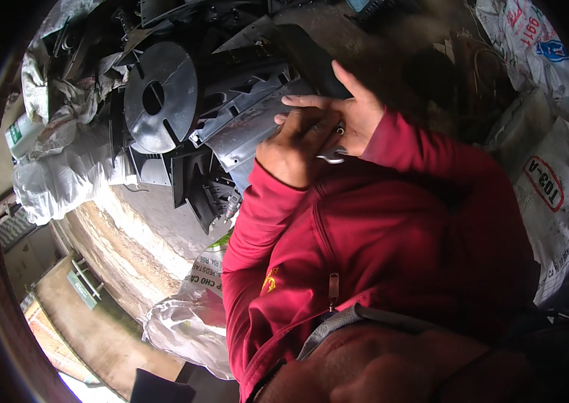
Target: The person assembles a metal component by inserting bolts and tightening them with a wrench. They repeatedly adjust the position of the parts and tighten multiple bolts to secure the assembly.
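My left hand (291,148) is closed, its fingers bent over my right palm. From beside it sticks the silver, open-jawed end of a wrench (330,157); the rest of the wrench is hidden in the hand. My right hand (359,111) lies open, palm up, thumb and fingers stretched out. On its palm, by the left fingertips, is a small metal ring-shaped piece (340,129) that looks like a nut. Both hands are close in front of my red jacket. Just left of them stands a dark metal assembly with slotted plates (247,134).
A round grey disc (161,97) with a centre hole and slot fronts the pile of dark metal parts. White plastic bags (63,181) hang at the left. Printed white sacks (553,195) stand at the right. A plastic bag (187,326) lies at the lower left.
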{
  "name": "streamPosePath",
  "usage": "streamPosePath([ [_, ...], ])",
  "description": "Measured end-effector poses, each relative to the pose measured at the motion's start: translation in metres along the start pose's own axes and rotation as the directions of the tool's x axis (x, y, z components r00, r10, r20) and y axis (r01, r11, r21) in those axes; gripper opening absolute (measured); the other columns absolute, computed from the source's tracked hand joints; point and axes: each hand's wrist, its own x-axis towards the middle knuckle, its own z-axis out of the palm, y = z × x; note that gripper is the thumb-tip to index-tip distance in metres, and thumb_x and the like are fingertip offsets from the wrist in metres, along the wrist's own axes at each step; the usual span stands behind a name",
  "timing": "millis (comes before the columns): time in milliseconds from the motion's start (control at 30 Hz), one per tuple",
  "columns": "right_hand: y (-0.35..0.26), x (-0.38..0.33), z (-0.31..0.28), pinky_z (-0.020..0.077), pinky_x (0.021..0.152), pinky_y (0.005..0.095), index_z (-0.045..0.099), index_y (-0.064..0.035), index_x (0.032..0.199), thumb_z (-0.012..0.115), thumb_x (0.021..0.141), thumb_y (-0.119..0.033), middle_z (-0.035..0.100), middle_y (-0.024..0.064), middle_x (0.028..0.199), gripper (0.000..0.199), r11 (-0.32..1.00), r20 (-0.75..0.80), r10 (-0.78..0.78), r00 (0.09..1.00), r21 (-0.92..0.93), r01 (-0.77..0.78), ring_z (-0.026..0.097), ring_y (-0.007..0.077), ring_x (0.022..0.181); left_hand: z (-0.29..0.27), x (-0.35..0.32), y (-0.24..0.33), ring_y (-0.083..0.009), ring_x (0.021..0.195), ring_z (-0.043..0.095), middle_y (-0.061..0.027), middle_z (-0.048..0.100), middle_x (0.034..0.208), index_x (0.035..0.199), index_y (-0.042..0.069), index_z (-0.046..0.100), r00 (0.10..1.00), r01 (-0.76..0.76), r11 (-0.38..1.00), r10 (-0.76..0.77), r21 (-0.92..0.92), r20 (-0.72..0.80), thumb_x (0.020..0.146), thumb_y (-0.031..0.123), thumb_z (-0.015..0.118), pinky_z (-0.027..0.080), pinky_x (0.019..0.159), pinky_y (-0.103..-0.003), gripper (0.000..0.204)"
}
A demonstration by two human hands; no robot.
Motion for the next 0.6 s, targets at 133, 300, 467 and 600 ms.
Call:
streamPosePath([
  [133, 0.003, 0.004, -0.013, 0.0353, 0.1, 0.0368, 0.04, -0.0013, 0.13, 0.035, 0.082, -0.068, 0.046, 0.0163, 0.129, 0.082, 0.997, 0.038, 0.046, 0.998, 0.064, -0.048, 0.044, 0.0262, 0.12, 0.011, -0.005, -0.001, -0.0253, 0.069, 0.065, -0.0075, 0.061, 0.09, 0.095, 0.013, 0.066, 0.998, 0.01, 0.999, -0.012, 0.045, 0.059, 0.062, 0.009, 0.074, 0.051, 0.054, -0.034, 0.033],
  [300, 0.011, 0.004, -0.021, 0.0381, 0.097, 0.0351, 0.048, -0.0009, 0.123, 0.042, 0.085, -0.061, 0.054, 0.0135, 0.119, 0.071, 0.998, -0.067, 0.009, 0.998, 0.057, -0.005, 0.051, 0.023, 0.111, 0.013, -0.003, 0.008, -0.0271, 0.066, 0.064, -0.0093, 0.059, 0.088, 0.091, 0.014, 0.064, 0.994, -0.01, 1.0, 0.009, 0.01, 0.106, 0.059, 0.014, 0.074, 0.05, 0.051, -0.035, 0.033],
  [467, 0.022, 0.004, -0.024, 0.0488, 0.077, 0.0294, 0.057, -0.003, 0.111, 0.053, 0.088, -0.039, 0.062, 0.0064, 0.099, 0.043, 0.998, -0.164, -0.053, 0.985, 0.028, 0.059, 0.06, 0.0157, 0.086, 0.018, -0.007, -0.011, -0.0231, 0.068, 0.063, -0.0093, 0.058, 0.091, 0.087, 0.008, 0.062, 0.999, 0.013, 0.966, -0.003, -0.257, 0.042, 0.06, 0.003, 0.07, 0.051, 0.053, -0.032, 0.029],
  [600, 0.023, -0.001, -0.023, 0.0507, 0.075, 0.0291, 0.06, -0.005, 0.106, 0.059, 0.087, -0.025, 0.062, 0.0049, 0.098, 0.028, 0.896, -0.09, -0.26, 0.961, -0.394, 0.205, 0.06, 0.0144, 0.088, 0.0, -0.011, -0.031, -0.0175, 0.072, 0.059, -0.0073, 0.059, 0.087, 0.086, 0.004, 0.061, 0.977, 0.175, 0.943, -0.203, -0.283, -0.071, 0.067, 0.003, 0.072, 0.048, 0.059, -0.027, 0.022],
])
